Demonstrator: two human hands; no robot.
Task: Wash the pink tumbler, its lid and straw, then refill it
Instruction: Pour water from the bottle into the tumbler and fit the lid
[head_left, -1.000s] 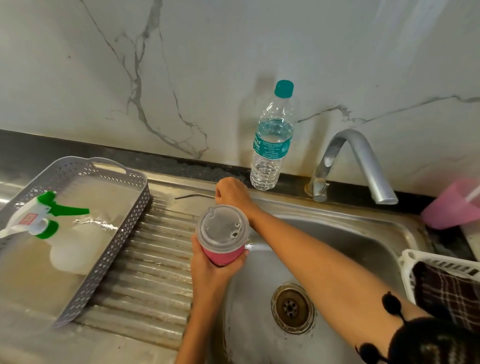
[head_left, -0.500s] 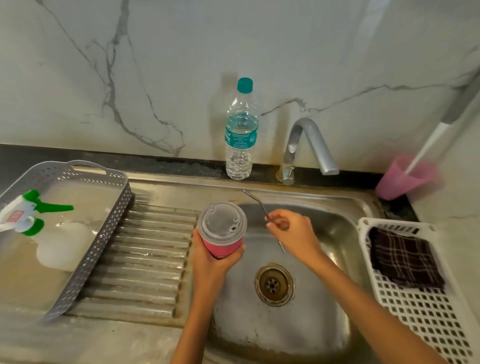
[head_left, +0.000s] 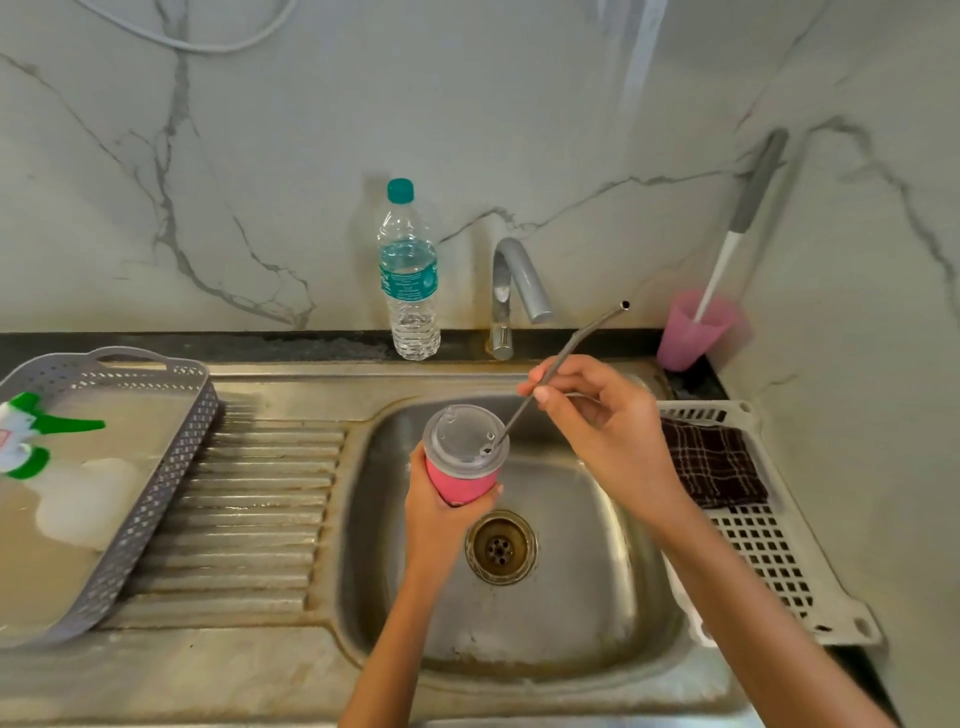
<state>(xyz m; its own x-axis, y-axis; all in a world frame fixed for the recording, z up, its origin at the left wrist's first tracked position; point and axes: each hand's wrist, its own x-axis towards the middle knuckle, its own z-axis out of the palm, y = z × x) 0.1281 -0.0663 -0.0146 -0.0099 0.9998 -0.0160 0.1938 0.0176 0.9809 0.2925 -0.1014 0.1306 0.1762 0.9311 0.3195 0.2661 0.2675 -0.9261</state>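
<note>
While the left hand (head_left: 441, 519) curls its fingers round the pink tumbler (head_left: 460, 483), keeping it upright over the sink (head_left: 597, 597) just left of the drain (head_left: 500, 545), the right hand (head_left: 608, 431) pinches the bent metal straw (head_left: 597, 325), whose lower tip meets the hole in the grey lid (head_left: 464, 439) seated on the tumbler. On the far edge stand a water bottle (head_left: 409, 275) and the tap (head_left: 517, 280); a grey basket (head_left: 156, 499) lies left, a white basket (head_left: 779, 561) right.

The tumbler (head_left: 460, 480) is above the sink basin (head_left: 597, 597), the lower tip of the straw (head_left: 571, 345) at its lid (head_left: 462, 439). Behind the sink basin stand a water bottle (head_left: 409, 291) and, right of it, the faucet (head_left: 517, 280). A basket (head_left: 171, 457) with a spray bottle (head_left: 31, 436) lies left, a crate (head_left: 769, 561) holding a cloth (head_left: 711, 462) right
</note>
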